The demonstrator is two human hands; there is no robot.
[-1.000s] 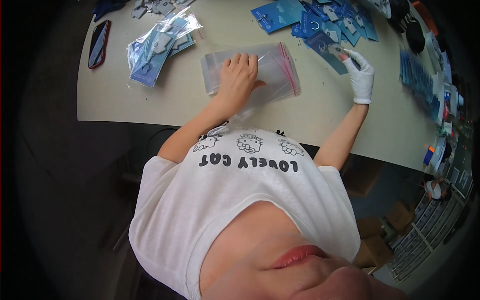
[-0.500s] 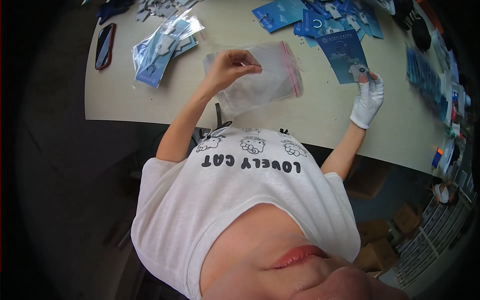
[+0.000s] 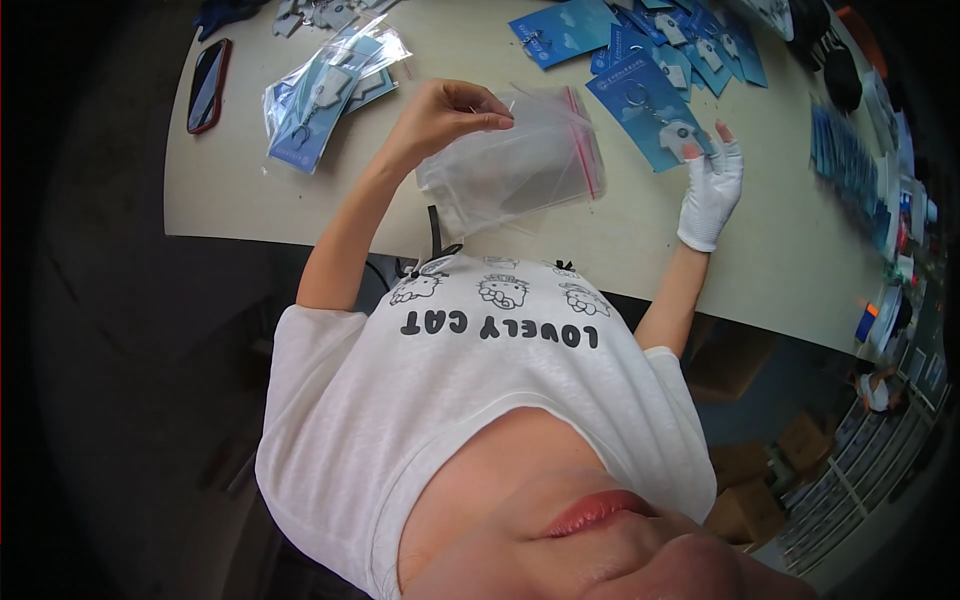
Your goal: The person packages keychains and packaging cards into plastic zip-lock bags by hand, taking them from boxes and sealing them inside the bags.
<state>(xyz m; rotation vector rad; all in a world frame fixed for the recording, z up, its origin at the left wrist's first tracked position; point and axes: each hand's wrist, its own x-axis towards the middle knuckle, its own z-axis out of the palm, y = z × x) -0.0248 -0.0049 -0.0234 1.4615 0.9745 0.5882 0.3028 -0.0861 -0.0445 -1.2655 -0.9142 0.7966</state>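
My left hand (image 3: 448, 118) is bare and closed in a pinch on the edge of a clear plastic bag (image 3: 470, 180). That bag lies over a stack of similar clear bags with a pink-red strip (image 3: 583, 140) along the right side. My right hand (image 3: 713, 190) wears a white glove with some fingertips bare. Its thumb and fingers hold the lower corner of a blue card (image 3: 632, 95), with the index finger stretched upward. On the card is a keychain with a white shirt-shaped charm (image 3: 677, 137) and a metal ring. The card is tilted, to the right of the bags.
Bagged cards with keychains (image 3: 315, 110) are piled at the left, near a phone (image 3: 208, 87) in a red case. More blue cards with keychains (image 3: 700, 45) lie at the far right. Loose white charms (image 3: 325, 14) sit at the far edge. A row of blue packets (image 3: 845, 165) stands at the right.
My right hand has brought the blue card leftward, toward the bags. My left hand has moved slightly up and left, lifting the clear bag's edge.
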